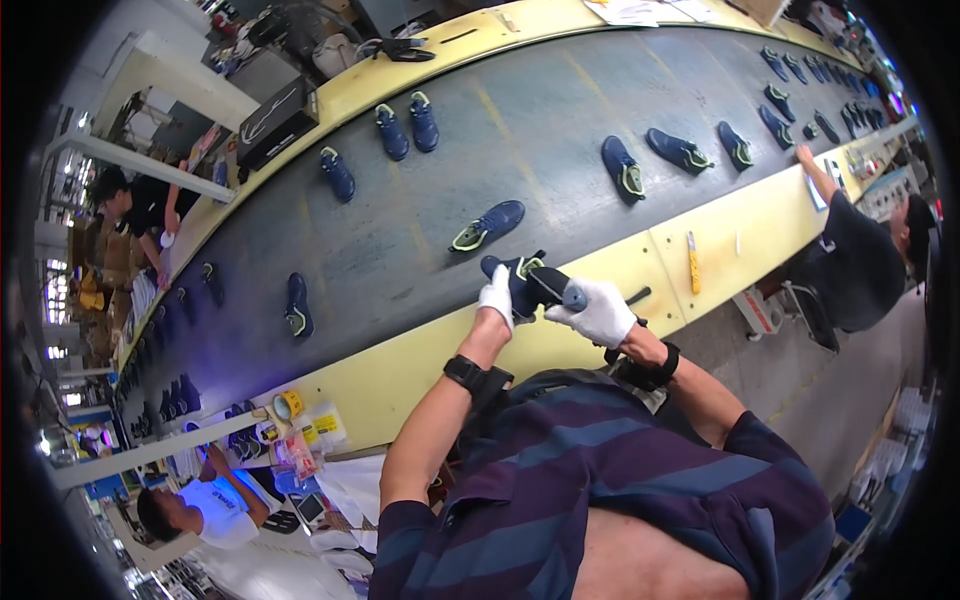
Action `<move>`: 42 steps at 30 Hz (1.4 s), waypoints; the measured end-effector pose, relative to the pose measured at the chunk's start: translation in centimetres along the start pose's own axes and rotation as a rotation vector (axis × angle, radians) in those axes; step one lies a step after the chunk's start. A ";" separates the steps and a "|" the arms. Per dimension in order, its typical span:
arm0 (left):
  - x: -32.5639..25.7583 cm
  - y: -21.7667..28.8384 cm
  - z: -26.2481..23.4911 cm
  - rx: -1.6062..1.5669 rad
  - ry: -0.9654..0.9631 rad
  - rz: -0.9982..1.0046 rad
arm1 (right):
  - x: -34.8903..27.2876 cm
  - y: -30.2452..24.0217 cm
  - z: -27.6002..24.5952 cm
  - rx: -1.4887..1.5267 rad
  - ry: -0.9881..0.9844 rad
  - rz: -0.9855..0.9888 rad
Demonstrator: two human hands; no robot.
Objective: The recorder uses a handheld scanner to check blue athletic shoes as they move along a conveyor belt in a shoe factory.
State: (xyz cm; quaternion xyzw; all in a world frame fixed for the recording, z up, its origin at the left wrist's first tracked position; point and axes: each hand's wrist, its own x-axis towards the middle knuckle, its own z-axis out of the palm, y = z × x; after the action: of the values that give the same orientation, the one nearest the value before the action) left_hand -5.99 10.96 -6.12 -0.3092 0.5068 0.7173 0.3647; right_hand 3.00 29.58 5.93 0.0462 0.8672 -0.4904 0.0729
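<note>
My left hand (496, 297), in a white glove, is closed around the side of a navy shoe (522, 284) with a lime-green collar lining. The shoe is held over the near edge of the conveyor belt. My right hand (603, 312), also gloved in white, grips a dark insole-like piece (549, 284) with a blue-grey rounded end. Its far end sits at the shoe's opening; how deep it reaches is hidden. Just beyond my hands, another navy shoe (487, 226) lies on the belt.
The grey conveyor belt (560, 120) carries several navy shoes. On its yellow near ledge (720, 245) lie a yellow cutter knife (693, 262) and a dark-handled tool (638, 296). A tape roll (288, 404) sits farther left. Co-workers are at the right (860, 260), lower left and far left.
</note>
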 end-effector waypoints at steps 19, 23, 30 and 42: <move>7.6 12.3 -24.7 -0.808 -0.244 0.102 | 5.9 21.4 -1.4 -0.458 0.233 0.487; 14.1 11.4 -30.4 -1.039 0.201 -0.060 | 5.4 20.2 -1.2 -0.458 0.287 0.453; 16.2 8.4 -32.4 -0.874 0.233 0.035 | 6.1 19.6 -2.1 -0.400 0.291 0.516; 12.4 -8.4 -22.2 1.565 0.040 -0.088 | 5.5 19.8 -2.3 -0.346 0.422 0.396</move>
State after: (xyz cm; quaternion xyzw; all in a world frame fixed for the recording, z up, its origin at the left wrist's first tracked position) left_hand -4.07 -5.74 -27.01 0.0052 0.8587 0.1309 0.4955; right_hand 0.41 41.79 -10.58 0.3014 0.9077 -0.2918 -0.0078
